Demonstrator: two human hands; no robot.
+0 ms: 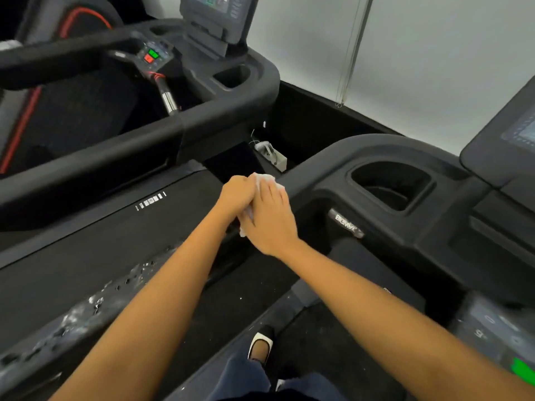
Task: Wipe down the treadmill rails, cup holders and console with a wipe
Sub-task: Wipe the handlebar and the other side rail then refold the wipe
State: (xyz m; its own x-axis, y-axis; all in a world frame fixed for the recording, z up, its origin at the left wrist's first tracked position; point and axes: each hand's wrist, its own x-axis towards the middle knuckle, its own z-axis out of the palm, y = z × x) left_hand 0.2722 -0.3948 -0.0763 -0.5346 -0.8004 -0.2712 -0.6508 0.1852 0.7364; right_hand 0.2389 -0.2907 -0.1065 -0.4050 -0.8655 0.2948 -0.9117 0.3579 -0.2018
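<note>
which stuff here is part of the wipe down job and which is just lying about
Part of the job:
wipe
left hand
right hand
rail
cup holder
console

Just lying about:
neighbouring treadmill
small pale box on the floor

I see the wipe as thin white paper or soft cloth, crumpled. The near treadmill rail and cup holder look like matt black plastic, smooth. The side deck is dull and scuffed, with white flaky marks. On the far treadmill a grip shines like polished metal.
</note>
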